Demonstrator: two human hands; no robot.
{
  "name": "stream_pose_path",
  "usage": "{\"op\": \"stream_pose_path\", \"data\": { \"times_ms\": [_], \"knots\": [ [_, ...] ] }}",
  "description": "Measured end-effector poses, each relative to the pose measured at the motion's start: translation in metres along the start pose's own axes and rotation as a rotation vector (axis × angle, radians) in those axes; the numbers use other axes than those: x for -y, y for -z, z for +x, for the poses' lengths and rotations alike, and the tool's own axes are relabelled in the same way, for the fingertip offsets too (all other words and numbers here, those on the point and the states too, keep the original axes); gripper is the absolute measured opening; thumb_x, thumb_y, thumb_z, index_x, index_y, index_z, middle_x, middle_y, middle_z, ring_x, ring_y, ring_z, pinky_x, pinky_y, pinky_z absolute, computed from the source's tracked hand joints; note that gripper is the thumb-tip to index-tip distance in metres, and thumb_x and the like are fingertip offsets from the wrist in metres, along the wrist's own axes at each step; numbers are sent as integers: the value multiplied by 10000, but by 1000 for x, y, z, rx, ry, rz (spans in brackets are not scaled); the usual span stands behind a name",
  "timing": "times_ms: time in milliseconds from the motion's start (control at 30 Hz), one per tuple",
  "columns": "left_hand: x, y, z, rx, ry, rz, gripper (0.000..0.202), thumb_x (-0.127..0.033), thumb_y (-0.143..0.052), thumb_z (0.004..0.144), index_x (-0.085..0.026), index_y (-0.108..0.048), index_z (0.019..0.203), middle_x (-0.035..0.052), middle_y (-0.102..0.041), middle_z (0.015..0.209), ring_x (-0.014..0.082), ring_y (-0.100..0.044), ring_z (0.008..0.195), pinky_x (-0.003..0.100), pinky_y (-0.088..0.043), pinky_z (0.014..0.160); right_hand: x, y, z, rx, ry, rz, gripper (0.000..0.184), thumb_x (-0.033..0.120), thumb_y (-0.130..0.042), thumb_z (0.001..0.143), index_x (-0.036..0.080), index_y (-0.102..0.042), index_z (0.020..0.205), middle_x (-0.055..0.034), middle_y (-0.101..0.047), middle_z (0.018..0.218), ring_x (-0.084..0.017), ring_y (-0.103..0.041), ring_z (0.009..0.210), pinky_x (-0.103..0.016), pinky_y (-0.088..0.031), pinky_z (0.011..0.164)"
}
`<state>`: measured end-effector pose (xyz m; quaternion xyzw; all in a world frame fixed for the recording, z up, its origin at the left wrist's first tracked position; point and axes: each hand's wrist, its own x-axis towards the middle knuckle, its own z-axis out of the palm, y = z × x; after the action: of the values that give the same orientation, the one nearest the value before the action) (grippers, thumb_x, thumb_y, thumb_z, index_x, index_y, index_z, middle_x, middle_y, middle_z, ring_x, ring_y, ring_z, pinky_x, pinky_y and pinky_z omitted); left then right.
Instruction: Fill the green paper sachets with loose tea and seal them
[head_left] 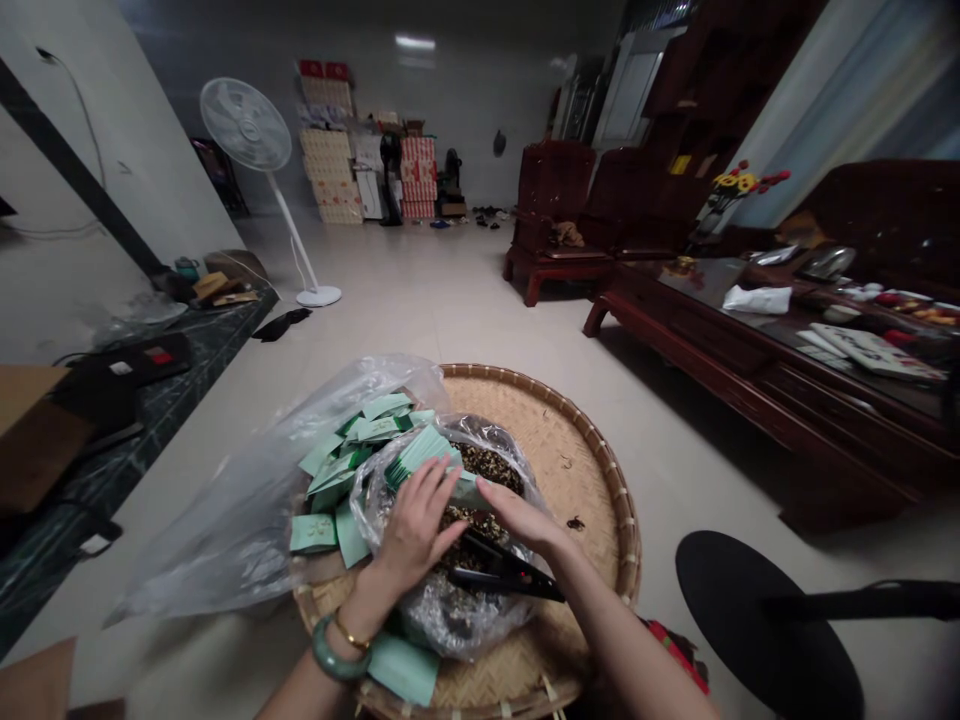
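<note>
My left hand (420,520) stretches over a fanned stack of pale green paper packets (424,452), fingers extended and thumb apart. Its fingertips touch the packets. Opposite it, my right hand (517,515) has its fingertips at the edge of a single green packet (469,490); its thumb is hidden. Beneath both hands, a clear plastic bag (457,620) lies open, holding a dark and pale loose dried mix (491,465). Across this bag rests a black hair straightener (502,578) with a small red light, its jaws apart. More filled-looking green packets (375,428) lie heaped to the left.
A round woven bamboo tray (577,430) carries everything. A large clear plastic sheet or bag (240,530) spills over its left side. A black round stand base (750,610) is at right, a dark wooden table (675,340) beyond, and a white fan (319,296) farther back.
</note>
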<state>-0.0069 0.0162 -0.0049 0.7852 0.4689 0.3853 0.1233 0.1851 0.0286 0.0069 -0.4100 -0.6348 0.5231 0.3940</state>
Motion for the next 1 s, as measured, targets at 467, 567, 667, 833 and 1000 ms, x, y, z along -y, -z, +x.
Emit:
{"op": "stream_pose_path", "data": {
  "times_ms": [467, 567, 667, 833, 1000],
  "knots": [
    [16, -17, -3, 0, 100, -28, 432, -136, -632, 744, -180, -563, 1168, 95, -655, 1113, 256, -595, 1054, 430, -486, 928, 28, 8, 17, 187, -200, 228, 557, 641, -441, 850, 152, -680, 965, -79, -689, 915, -216, -623, 892, -360, -496, 786],
    [18, -14, -3, -46, 229, -68, 418, -203, -686, 715, -172, -594, 1122, 93, -669, 1080, 251, -623, 1004, 413, -510, 893, 22, 23, 16, 53, -143, 22, 375, 444, -444, 905, 183, -652, 1075, -98, -673, 1026, -227, -622, 959, -368, -505, 793],
    [20, -12, -3, -79, 329, -103, 460, -271, -724, 687, -158, -606, 1117, 96, -685, 1051, 245, -654, 930, 385, -541, 830, 4, 30, 13, 165, -24, -561, 423, 138, -578, 773, 214, -611, 1188, -97, -628, 1134, -245, -579, 1033, -383, -465, 891],
    [22, -10, -6, -110, 358, -127, 487, -287, -736, 667, -146, -614, 1117, 105, -693, 1055, 240, -671, 898, 363, -557, 802, -17, 18, 13, 487, 80, -1168, 808, 19, -616, 674, 310, -397, 1395, -107, -498, 1292, -268, -503, 1093, -365, -470, 869],
    [22, -8, -7, -117, 346, -114, 477, -295, -730, 674, -150, -616, 1114, 105, -695, 1062, 253, -667, 939, 374, -554, 824, -15, 8, 26, 603, 188, -1344, 729, 149, -719, 662, 269, -457, 1332, -136, -489, 1237, -298, -482, 1042, -375, -501, 762]
  ]
}}
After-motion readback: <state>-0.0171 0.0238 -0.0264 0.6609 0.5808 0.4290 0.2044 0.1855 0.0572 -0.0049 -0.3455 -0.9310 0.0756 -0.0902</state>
